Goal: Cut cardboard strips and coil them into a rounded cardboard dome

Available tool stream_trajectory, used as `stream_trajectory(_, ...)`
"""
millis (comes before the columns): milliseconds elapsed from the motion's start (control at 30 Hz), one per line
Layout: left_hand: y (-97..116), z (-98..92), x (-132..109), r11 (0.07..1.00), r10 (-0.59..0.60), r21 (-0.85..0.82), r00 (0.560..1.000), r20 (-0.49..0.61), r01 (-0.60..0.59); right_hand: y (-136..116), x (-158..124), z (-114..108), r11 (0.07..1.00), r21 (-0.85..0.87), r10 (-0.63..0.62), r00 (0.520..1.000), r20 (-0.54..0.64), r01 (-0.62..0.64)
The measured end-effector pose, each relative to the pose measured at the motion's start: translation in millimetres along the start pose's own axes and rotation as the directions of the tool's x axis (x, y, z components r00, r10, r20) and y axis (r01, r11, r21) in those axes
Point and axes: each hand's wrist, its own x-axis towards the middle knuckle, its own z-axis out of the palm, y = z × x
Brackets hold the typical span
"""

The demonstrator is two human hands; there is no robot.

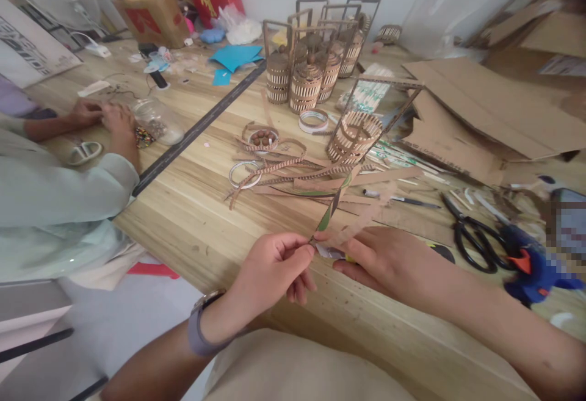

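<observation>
My left hand (pixel 272 270), with a watch on its wrist, pinches the lower end of a narrow cardboard strip (pixel 326 218) that is green and brown on one face. Beside it my right hand (pixel 389 260) is closed around what looks like a utility knife (pixel 337 254). Its grey blade end and a bit of yellow show by the fingertips; the palm hides most of the handle. A paler brown paper strip (pixel 368 213) slants up between the hands. Just beyond lie ridged cardboard strips (pixel 293 175) and a tape roll (pixel 245 174).
Several lantern-like cardboard baskets (pixel 306 86) stand at the back, with an unlidded one (pixel 354 135) nearer. Black scissors (pixel 476 236) and a blue glue gun (pixel 533 267) lie right. Flattened cardboard (pixel 494 108) covers the far right. Another person's hands (pixel 112 117) work beside a jar (pixel 160 120).
</observation>
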Motion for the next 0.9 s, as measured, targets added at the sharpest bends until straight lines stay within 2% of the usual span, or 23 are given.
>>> stream_trajectory(167, 0, 2.6, 1, 1.000, 0.013, 0.026, 1.000, 0.020, -0.014, -1, -6, 3, 0.994, 0.091, 0.057, 0.998, -0.005, -0.056)
stream_trajectory(267, -1, 5.2, 1, 0.999, 0.034, 0.020, 0.999, 0.010, -0.034, -6, -9, 4, 0.954, 0.258, 0.155, 0.988, 0.021, -0.155)
stream_trajectory(333, -1, 7.4, 0, 0.999, 0.050, 0.021, 0.999, -0.007, -0.049, -10, -9, 4, 0.887, 0.407, 0.218, 0.975, 0.049, -0.218)
stream_trajectory(433, -1, 10.0, 1, 0.997, 0.070, 0.023, 0.997, -0.023, -0.070, -16, -9, 3, 0.720, 0.619, 0.334, 0.939, 0.086, -0.313)
stream_trajectory(533, -3, 10.7, 3, 0.996, 0.084, 0.020, 0.995, -0.044, -0.083, -21, -8, 4, 0.431, 0.815, 0.426, 0.884, 0.194, -0.387)
stream_trajectory(600, -5, 10.1, 5, 0.992, 0.127, 0.028, 0.991, -0.046, -0.126, -23, -8, 7, 0.239, 0.887, 0.442, 0.858, 0.262, -0.394)
stream_trajectory(667, -7, 9.5, 6, 0.985, 0.170, 0.035, 0.985, -0.018, -0.169, -25, -8, 10, 0.148, 0.905, 0.441, 0.846, 0.300, -0.398)
stream_trajectory(733, -8, 9.2, 8, 0.984, 0.179, 0.026, 0.984, 0.014, -0.179, -26, -8, 12, 0.131, 0.906, 0.436, 0.844, 0.313, -0.403)
stream_trajectory(800, -8, 8.8, 10, 0.989, 0.149, 0.005, 0.988, 0.027, -0.149, -26, -8, 12, 0.159, 0.898, 0.427, 0.849, 0.312, -0.410)
stream_trajectory(833, -8, 8.5, 11, 0.992, 0.127, -0.011, 0.992, 0.020, -0.127, -25, -9, 11, 0.201, 0.886, 0.428, 0.851, 0.305, -0.419)
stream_trajectory(900, -9, 7.3, 14, 0.996, 0.074, -0.048, 0.997, -0.008, -0.074, -23, -14, 10, 0.360, 0.807, 0.455, 0.843, 0.287, -0.469)
